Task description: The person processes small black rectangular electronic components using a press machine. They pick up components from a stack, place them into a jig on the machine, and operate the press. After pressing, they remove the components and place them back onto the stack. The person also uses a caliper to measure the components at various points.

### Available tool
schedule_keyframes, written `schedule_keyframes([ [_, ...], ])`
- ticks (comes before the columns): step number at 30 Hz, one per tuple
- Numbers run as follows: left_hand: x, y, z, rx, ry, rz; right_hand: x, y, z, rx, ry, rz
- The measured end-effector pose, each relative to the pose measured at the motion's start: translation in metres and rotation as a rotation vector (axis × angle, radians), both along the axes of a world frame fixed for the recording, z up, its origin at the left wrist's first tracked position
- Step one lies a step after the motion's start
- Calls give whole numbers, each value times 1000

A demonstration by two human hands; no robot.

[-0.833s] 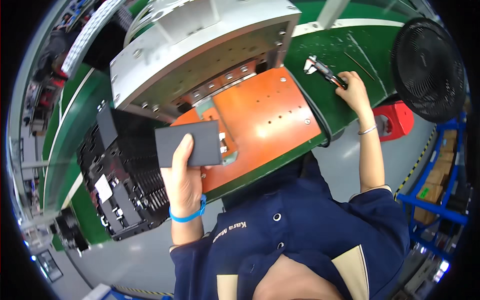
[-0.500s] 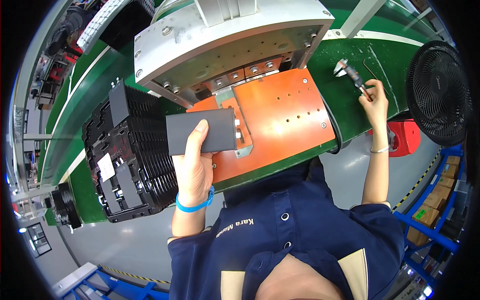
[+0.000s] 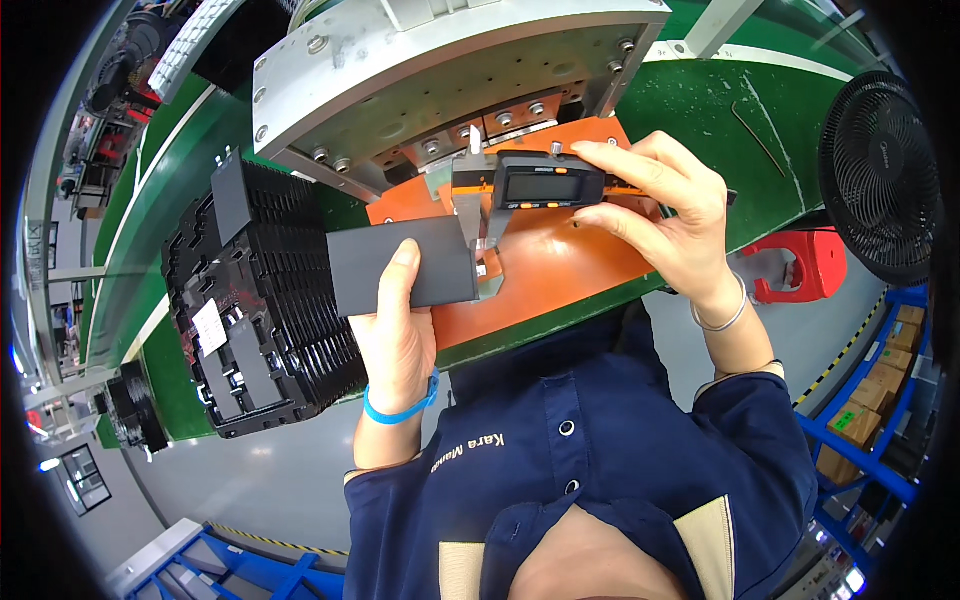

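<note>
Most left-hand fingers (image 3: 399,275) hidden behind the flat black block (image 3: 440,262)

The one view is looking steeply down from the person's head, upright and unmirrored, through the left of two side-by-side fisheye cameras; it is hanging close above the navy shirt (image 3: 650,450), the left hand (image 3: 395,345) and the right hand (image 3: 685,220). It is facing the green bench (image 3: 700,125), bending straight edges toward its dark rim; it is taking in the floor (image 3: 270,460) farther below.
</note>
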State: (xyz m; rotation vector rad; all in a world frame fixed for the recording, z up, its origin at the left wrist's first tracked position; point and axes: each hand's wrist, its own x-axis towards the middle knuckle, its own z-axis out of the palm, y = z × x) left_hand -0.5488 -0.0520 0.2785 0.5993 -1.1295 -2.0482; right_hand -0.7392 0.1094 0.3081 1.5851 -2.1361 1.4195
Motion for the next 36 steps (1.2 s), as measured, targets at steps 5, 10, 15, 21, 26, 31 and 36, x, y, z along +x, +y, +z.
schedule_keyframes([
  [5, 1, 1, 0, -11, 39, -26, 0, -1, -1, 26, 40, -5],
  [10, 0, 0, 2, -35, -11, -48, 0, -4, -4, -19, 46, -5],
  [15, 0, 0, 4, -16, -19, -54, -2, -5, -7, -48, 60, 2],
  [21, -2, -1, 3, 31, -12, 14, -3, -7, -11, -79, 86, 7],
  [26, -1, -2, 1, -8, -56, -23, -2, -7, -10, -83, 104, -11],
  [31, 0, -2, 2, -20, -28, -65, -1, -2, -8, -87, 93, -9],
  [36, 1, -4, -3, -1, -33, 8, 0, 7, -8, 12, 96, 61],
])
